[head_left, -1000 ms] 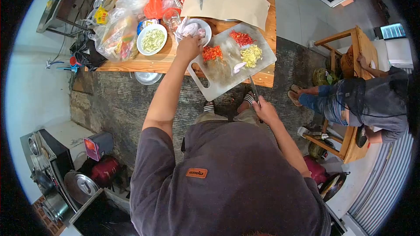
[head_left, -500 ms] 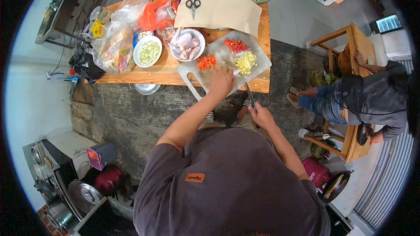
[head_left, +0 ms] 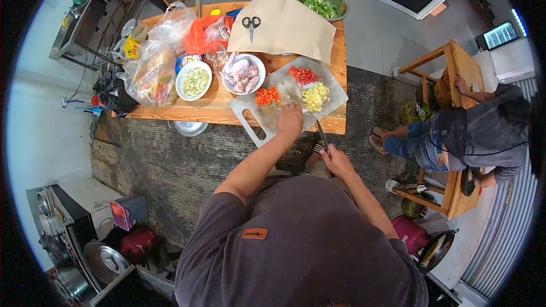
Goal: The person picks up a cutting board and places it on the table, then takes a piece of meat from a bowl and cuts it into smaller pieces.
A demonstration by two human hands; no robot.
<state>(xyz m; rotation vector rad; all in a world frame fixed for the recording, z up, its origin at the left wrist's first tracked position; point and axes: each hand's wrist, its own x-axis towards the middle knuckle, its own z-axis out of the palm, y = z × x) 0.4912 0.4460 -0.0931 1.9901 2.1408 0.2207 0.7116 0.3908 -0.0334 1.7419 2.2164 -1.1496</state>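
Observation:
My left hand point(head_left: 290, 118) rests on the near part of the cutting board point(head_left: 287, 82), its fingers bent down; whatever lies under them is too small to make out. In my right hand point(head_left: 338, 162) is a knife point(head_left: 322, 133), its blade pointing up toward the board's near right edge. Three piles lie on the board: chopped orange-red pieces point(head_left: 267, 96) at the left, chopped red pieces point(head_left: 302, 75) at the back and pale yellow pieces point(head_left: 315, 97) at the right. Left of the board stands a bowl of raw chicken point(head_left: 243, 75).
A bowl of pale green slices point(head_left: 195, 82), a glass point(head_left: 216, 53) and plastic bags point(head_left: 151, 74) occupy the table's left. Scissors point(head_left: 251, 26) lie on brown paper point(head_left: 290, 23); behind is a metal bowl of greens point(head_left: 322, 3). Another person point(head_left: 483, 131) stands at the right.
The view has shifted, so the table sits slightly lower. My left hand has drawn back a little toward the board's near edge. The knife stays in my right hand.

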